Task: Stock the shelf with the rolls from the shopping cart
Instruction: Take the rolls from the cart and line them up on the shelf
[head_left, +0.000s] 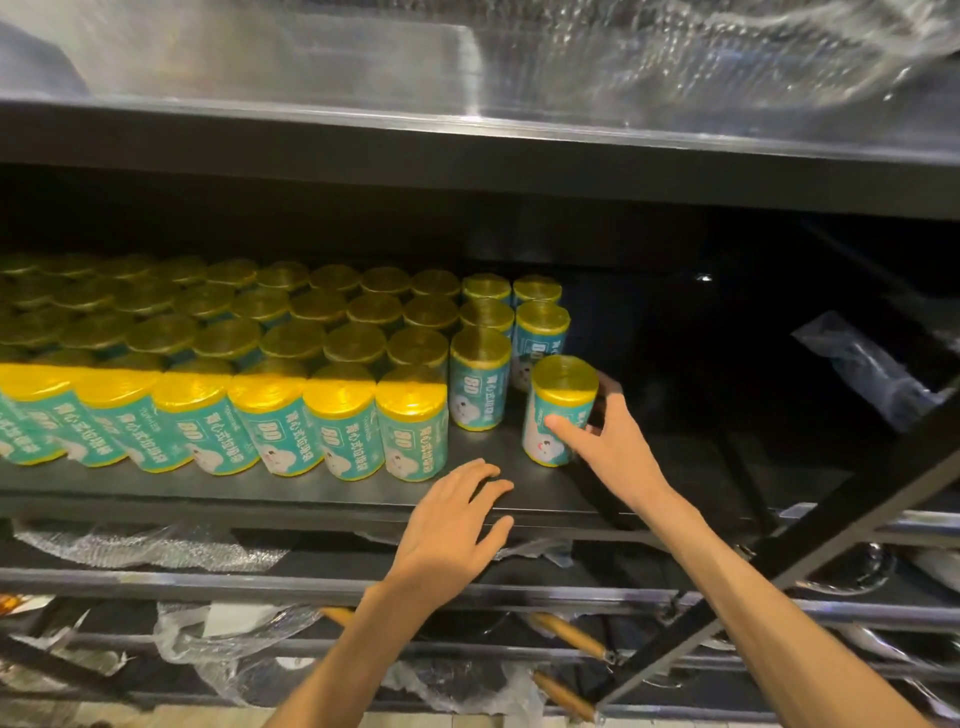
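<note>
Upright teal roll (558, 413), yellow cap, right hand (610, 436) grip

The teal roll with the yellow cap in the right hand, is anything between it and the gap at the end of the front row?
Nothing visible. The teal, yellow-capped roll, held by the right hand, stands upright on the black shelf; bare shelf separates it from the last front-row roll. The left hand rests at the front edge, below that gap.

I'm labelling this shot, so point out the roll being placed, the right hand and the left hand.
roll (558, 415): head view, on its teal label.
right hand (610, 441): head view, back of the hand.
left hand (452, 525): head view, back of the hand.
</note>
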